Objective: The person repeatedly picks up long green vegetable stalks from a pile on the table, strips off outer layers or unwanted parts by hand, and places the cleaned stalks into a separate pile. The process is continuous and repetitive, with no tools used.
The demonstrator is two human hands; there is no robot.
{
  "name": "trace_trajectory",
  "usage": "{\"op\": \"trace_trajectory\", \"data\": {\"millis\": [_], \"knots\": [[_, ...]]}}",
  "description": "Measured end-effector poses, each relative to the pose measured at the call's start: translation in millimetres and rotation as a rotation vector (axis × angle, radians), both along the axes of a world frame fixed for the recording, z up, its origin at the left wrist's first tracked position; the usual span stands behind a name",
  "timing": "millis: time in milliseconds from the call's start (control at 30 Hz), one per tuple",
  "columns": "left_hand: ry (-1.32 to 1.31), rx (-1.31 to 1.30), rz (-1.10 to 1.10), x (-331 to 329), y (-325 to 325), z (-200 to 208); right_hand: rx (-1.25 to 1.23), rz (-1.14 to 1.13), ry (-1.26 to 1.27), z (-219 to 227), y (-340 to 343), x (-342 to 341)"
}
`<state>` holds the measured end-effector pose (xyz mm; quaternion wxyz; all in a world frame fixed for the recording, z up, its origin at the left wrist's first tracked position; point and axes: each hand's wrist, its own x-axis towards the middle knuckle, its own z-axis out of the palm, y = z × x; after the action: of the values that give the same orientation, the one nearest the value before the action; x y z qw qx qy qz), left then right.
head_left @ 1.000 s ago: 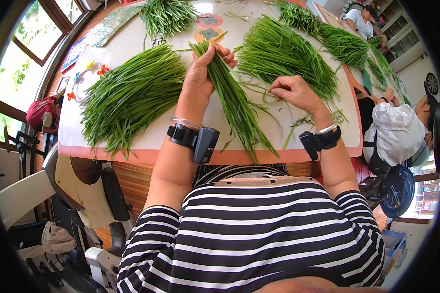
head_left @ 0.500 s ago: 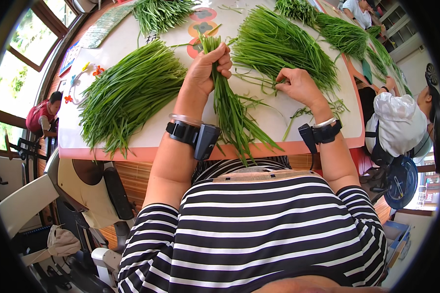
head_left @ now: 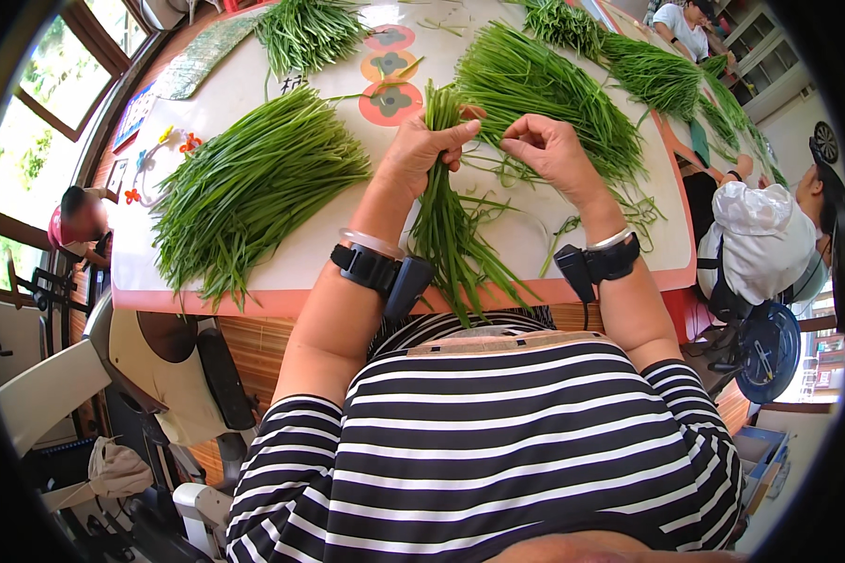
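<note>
My left hand [head_left: 413,155] is wrapped around the upper part of a bunch of green garlic chives [head_left: 451,230], whose leaves hang down over the table's near edge. Just to its right, my right hand [head_left: 556,158] is closed, thumb against fingertips; whatever may be in the pinch is too small to make out. A large pile of chives [head_left: 554,98] lies beyond my right hand, with loose stray leaves [head_left: 629,216] around its near end. To the left of my left hand rests another big pile of chives [head_left: 263,183].
The white table [head_left: 366,267] has a pink border. More chives [head_left: 310,36] lie at the far side. Colourful small ornaments [head_left: 190,143] sit by the left edge. A person in white [head_left: 765,235] sits at the right; a chair [head_left: 160,366] stands at lower left.
My left hand has shifted slightly right and nearer with the chive bunch, its thumb and index finger now extended. My right hand has moved up and left, closer to the bunch.
</note>
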<state>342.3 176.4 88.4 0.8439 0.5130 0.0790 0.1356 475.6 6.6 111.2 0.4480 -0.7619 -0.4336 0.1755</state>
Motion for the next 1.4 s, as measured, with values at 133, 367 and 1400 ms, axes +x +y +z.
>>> {"op": "trace_trajectory", "data": {"millis": [133,367,1400], "knots": [[-0.004,0.025,0.004,4,-1,-8,0.009,0.025,-0.052,0,10,-13],[-0.117,-0.113,0.086,0,16,-6,-0.132,-0.015,-0.305,6,-23,-4],[-0.176,-0.447,-0.021,0,35,-15,0.016,-0.061,-0.852,-13,-8,7]]}}
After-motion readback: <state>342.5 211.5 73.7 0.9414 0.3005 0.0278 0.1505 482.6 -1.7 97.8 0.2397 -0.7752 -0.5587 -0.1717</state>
